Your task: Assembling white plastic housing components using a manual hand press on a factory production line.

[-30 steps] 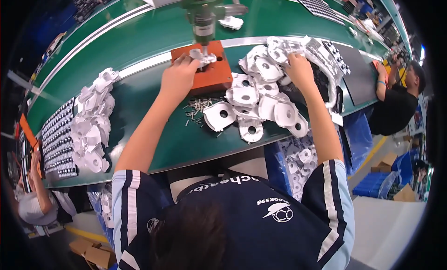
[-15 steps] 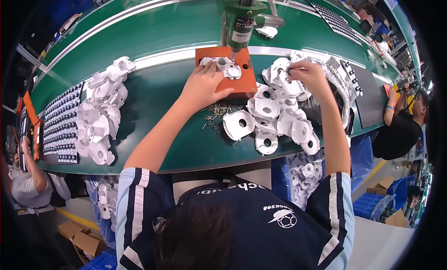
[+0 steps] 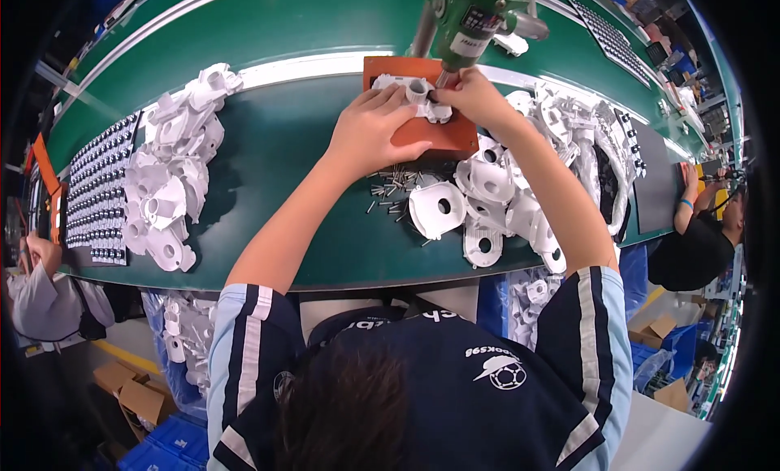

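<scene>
A white plastic housing [image 3: 418,91] with a raised round collar lies on the orange fixture block [image 3: 443,136], below the green press [image 3: 470,24]. My left hand [image 3: 375,130] presses its fingers over the housing's left side, thumb apart along the block's front. At the housing's right side is my right hand [image 3: 478,99], fingers pinched together close to the press tip. Whatever sits in that pinch is hidden; a small dark spot shows by the fingertips. Several loose metal pins [image 3: 393,187] lie in front of the block, beside a pile of white housings [image 3: 487,183].
Another heap of white housings [image 3: 166,203] stands at left, beside a sheet of small black-and-white parts [image 3: 101,199]. A clear plastic bag [image 3: 605,146] lies at right, near a dark board [image 3: 654,175]. Other people sit at both ends of the green table [image 3: 268,187].
My right hand has moved left from the pile of housings to the housing on the fixture. My left hand stays on that housing. The whole view has shifted slightly.
</scene>
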Demonstrator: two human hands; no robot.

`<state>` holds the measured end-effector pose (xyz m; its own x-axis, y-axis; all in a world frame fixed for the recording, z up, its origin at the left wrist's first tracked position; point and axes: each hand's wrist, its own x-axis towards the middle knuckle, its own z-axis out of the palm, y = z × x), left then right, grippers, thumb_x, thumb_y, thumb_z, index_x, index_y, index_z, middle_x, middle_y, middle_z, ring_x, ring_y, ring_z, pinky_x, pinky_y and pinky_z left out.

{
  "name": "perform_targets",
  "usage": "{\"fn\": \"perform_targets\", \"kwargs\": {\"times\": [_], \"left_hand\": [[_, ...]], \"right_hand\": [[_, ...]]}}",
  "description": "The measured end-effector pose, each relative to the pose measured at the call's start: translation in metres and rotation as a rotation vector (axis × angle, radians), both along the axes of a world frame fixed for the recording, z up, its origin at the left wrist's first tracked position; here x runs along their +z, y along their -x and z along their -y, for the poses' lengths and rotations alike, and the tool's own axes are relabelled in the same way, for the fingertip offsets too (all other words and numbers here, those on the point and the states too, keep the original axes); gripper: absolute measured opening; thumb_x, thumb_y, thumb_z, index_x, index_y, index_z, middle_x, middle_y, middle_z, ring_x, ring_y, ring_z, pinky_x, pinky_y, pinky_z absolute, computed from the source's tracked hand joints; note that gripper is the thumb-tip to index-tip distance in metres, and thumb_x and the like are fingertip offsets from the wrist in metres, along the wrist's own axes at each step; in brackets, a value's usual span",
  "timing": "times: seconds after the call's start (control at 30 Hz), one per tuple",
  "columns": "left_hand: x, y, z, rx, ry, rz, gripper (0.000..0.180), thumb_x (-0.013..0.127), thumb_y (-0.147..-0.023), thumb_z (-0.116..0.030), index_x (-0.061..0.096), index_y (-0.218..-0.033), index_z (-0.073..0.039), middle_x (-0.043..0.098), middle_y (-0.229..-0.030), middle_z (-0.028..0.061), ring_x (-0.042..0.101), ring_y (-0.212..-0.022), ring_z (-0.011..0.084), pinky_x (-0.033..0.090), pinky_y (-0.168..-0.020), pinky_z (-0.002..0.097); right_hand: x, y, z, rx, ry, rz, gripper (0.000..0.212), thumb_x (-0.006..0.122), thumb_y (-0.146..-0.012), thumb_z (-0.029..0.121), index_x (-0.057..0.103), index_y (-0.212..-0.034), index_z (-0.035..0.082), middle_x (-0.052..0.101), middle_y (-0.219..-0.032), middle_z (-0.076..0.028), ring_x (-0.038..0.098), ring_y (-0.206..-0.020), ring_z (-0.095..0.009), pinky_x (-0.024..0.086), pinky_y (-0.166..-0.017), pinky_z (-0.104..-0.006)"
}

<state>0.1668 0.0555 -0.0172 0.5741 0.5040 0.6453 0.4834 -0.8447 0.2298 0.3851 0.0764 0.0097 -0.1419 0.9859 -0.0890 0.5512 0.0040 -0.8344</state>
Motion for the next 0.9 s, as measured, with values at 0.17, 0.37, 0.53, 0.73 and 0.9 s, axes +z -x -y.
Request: {"fn": "perform_targets", "kwargs": {"times": [0.17, 0.37, 0.53, 0.73, 0.9], "left_hand": [[0.001, 0.001, -0.007, -0.008, 0.066, 0.044, 0.023, 0.057, -0.077, -0.021, 0.065, -0.097, -0.01, 0.062, -0.107, 0.012, 0.059, -0.096, 0.0308, 0.047, -0.086, 0.0398], [0.008, 0.005, -0.015, 0.074, 0.191, -0.106, 0.025, 0.054, -0.073, -0.011, 0.065, -0.096, -0.014, 0.066, -0.089, 0.0077, 0.06, -0.08, 0.0308, 0.05, -0.069, 0.0412], [-0.002, 0.002, -0.015, 0.057, 0.12, 0.031, 0.023, 0.054, -0.072, -0.011, 0.065, -0.093, -0.014, 0.066, -0.084, 0.0059, 0.06, -0.077, 0.0301, 0.05, -0.067, 0.0411], [0.001, -0.002, -0.011, 0.046, 0.135, 0.072, 0.023, 0.054, -0.073, -0.008, 0.065, -0.092, -0.014, 0.066, -0.088, 0.0046, 0.06, -0.079, 0.0297, 0.05, -0.07, 0.0404], [-0.001, 0.001, -0.01, 0.079, 0.137, 0.083, 0.024, 0.054, -0.073, -0.008, 0.065, -0.093, -0.012, 0.066, -0.096, 0.0033, 0.06, -0.082, 0.0298, 0.05, -0.075, 0.0401]], "right_hand": [[-0.002, -0.005, 0.01, -0.149, -0.176, 0.137, 0.037, 0.071, -0.074, 0.024, 0.056, -0.096, -0.001, 0.057, -0.086, -0.007, 0.056, -0.081, -0.018, 0.045, -0.072, -0.0305], [0.022, 0.052, 0.103, 0.458, -0.786, 0.542, 0.015, 0.064, -0.068, 0.008, 0.055, -0.08, 0.008, 0.054, -0.079, -0.007, 0.056, -0.075, -0.024, 0.047, -0.067, -0.036], [-0.018, 0.119, 0.123, 0.753, -0.887, 0.791, 0.012, 0.061, -0.061, 0.014, 0.056, -0.068, 0.006, 0.051, -0.07, -0.005, 0.053, -0.068, -0.019, 0.044, -0.056, -0.0287], [-0.032, 0.134, 0.106, 0.839, -0.739, 1.044, 0.019, 0.062, -0.061, 0.014, 0.063, -0.074, 0.0, 0.057, -0.068, -0.009, 0.057, -0.063, -0.016, 0.044, -0.047, -0.0296], [-0.009, 0.116, 0.107, 0.742, -0.557, 0.547, 0.009, 0.06, -0.063, 0.005, 0.055, -0.069, -0.001, 0.054, -0.065, -0.011, 0.055, -0.056, -0.029, 0.047, -0.053, -0.0353]]}}
